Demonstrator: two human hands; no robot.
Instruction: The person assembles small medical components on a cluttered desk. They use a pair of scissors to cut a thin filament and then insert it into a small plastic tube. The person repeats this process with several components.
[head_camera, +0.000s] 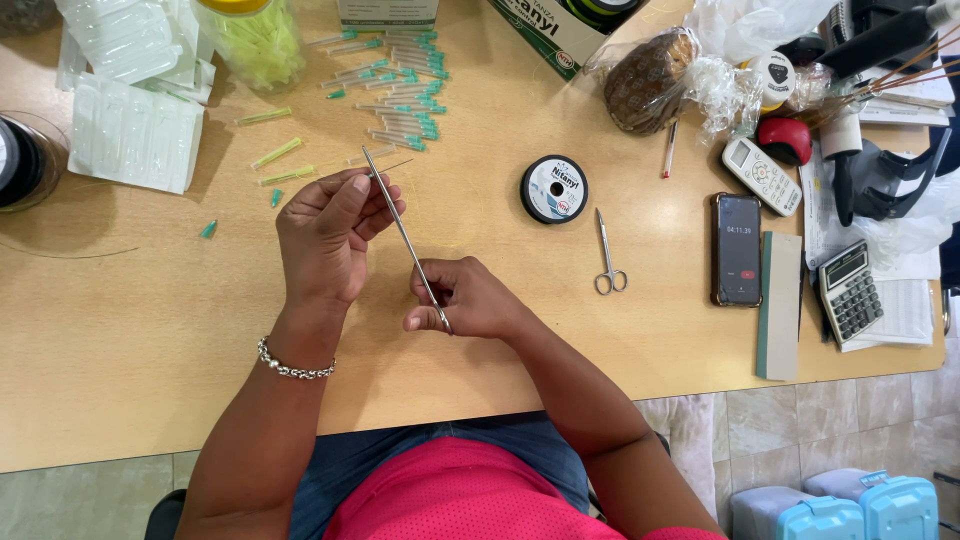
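Steel, long and thin, the needle holder (405, 238) runs on a slant above the wooden table (120, 330): its handle end sits inside your right hand (470, 298), whose fingers are curled shut around the rings, and its tip end rises up and to the left past your left hand (325, 238). Your left fingers are pinched together at the upper part of the tool, by the look of it on something very fine at the jaws; a hair-thin line seems to run off toward the upper right there, though it is too slight to be sure of. My reading is that you are at the loading step, seating a fine needle or thread in the tip, and that the next move calls for a steady right hand and a small, exact placement by the left fingertips, since the piece is barely visible. Further out, a heap of green-capped needles (400, 70) lies on the table above your hands, with a few yellow-green ones (278, 152) loose to its left. A black spool of thread (553, 188) stands to the right, small scissors (608, 255) lie just beyond it, and a phone (737, 248) rests farther right.
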